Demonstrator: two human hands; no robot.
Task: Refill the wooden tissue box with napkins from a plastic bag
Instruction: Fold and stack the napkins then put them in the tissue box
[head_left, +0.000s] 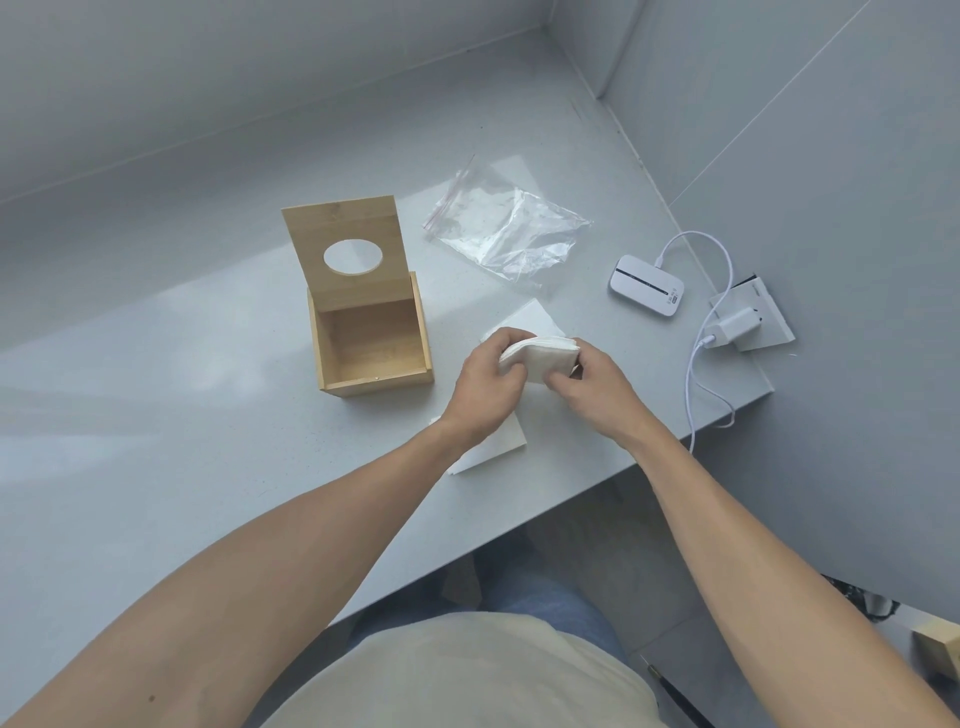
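Both hands gripped one folded wad of napkins (540, 356) above the grey counter (156, 415): the left hand (485, 382) pinched its left end, the right hand (589, 382) its right; the wooden tissue box (371, 343) stood just left, lid (345, 249) raised, interior bare; the plastic bag (506, 228) lay behind, flat; more napkins (493, 449) lay partly hidden under the left wrist; print on the white device (645, 285) was unreadably small.

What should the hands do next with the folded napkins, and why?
Probably carry the napkin stack left and lower it into the wooden box. The left hand and right hand both grip the stack, the box stands open and looks empty, with its lid raised, and the plastic bag looks empty.
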